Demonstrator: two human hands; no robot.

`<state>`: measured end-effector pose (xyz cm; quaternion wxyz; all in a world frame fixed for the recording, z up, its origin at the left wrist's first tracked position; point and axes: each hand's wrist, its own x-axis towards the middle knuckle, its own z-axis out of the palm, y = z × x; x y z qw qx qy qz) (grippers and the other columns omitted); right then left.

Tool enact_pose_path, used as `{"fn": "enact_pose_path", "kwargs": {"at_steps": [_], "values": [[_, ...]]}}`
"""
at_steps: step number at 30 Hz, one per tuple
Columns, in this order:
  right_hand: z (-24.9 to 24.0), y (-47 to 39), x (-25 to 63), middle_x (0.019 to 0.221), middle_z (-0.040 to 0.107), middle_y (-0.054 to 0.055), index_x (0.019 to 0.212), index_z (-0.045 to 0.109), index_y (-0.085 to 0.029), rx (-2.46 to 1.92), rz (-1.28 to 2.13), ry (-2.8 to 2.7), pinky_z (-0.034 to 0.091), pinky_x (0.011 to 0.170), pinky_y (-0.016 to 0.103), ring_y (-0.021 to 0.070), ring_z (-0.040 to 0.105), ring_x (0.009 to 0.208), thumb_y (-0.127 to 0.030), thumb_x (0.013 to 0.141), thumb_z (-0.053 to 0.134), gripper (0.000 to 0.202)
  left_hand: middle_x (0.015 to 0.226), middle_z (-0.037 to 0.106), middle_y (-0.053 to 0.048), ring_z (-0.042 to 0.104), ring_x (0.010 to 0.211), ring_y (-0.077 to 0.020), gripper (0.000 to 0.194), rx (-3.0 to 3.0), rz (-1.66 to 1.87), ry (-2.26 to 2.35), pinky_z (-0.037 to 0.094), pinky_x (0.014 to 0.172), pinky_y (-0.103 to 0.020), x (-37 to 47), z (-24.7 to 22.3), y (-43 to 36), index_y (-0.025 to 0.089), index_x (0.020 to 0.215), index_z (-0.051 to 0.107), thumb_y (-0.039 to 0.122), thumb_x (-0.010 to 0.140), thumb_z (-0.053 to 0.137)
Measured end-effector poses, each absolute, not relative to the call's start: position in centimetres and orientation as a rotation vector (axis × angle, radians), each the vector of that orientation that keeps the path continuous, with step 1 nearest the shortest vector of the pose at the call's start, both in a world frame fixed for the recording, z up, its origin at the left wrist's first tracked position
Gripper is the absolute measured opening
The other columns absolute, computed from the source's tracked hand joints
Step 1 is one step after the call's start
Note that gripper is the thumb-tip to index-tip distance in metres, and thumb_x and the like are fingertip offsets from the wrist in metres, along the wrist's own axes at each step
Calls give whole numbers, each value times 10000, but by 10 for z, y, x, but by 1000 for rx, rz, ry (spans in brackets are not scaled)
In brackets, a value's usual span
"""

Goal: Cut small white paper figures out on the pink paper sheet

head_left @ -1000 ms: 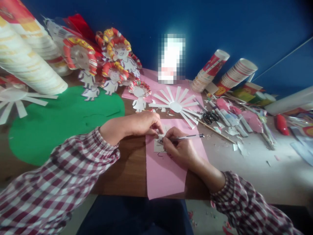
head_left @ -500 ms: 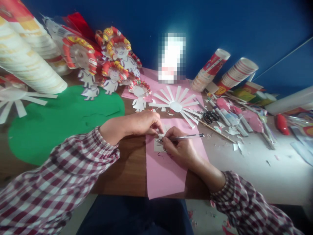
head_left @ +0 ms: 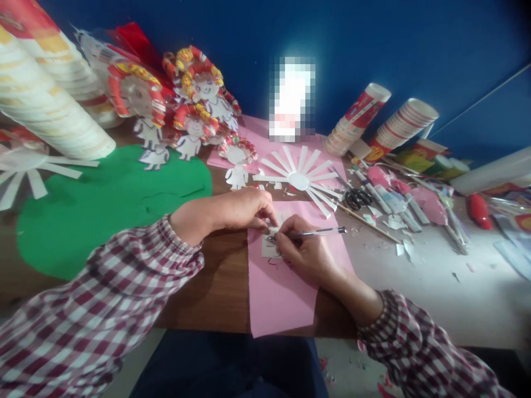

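My right hand (head_left: 307, 249) is closed round a pen (head_left: 317, 232), its tip at a small whitish piece of paper (head_left: 269, 251) that bears some drawn lines. My left hand (head_left: 253, 210) bends over the far edge of this piece, thumb and fingers drawn together and holding it down. Part of the piece is hidden under both hands. Beneath it lies a pink sheet (head_left: 282, 304) with a few dark marks. Just beyond the hands rests a white paper cup cut into spread strips (head_left: 298, 180).
A green round sheet (head_left: 112, 221) lies left, below decorated paper figures (head_left: 199, 105). Stacked paper cups lean at far left (head_left: 53, 105) and back right (head_left: 357, 119). Black scissors (head_left: 358, 198), a wooden stick (head_left: 369, 223), markers and paper scraps lie to the right.
Almost nothing differs: both hands stay in place, with the pen at the same spot on the paper. The whole view has shifted very slightly.
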<state>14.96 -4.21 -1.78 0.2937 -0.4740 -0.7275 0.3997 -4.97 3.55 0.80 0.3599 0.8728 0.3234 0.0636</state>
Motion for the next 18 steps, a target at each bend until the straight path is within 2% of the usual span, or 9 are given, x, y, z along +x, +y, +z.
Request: {"fn": "enact_pose_path", "kwargs": {"at_steps": [18], "values": [[-19,-42,150,611,554,-37,829,508,-211,-1274,1097,-1919,365,468,207,92,471,489,-337,915,555,159,873,684,-39,569,723,-119,182,2234,184,811,408,676,-238,-50,7,35,190,948,780,171,806,669]]}}
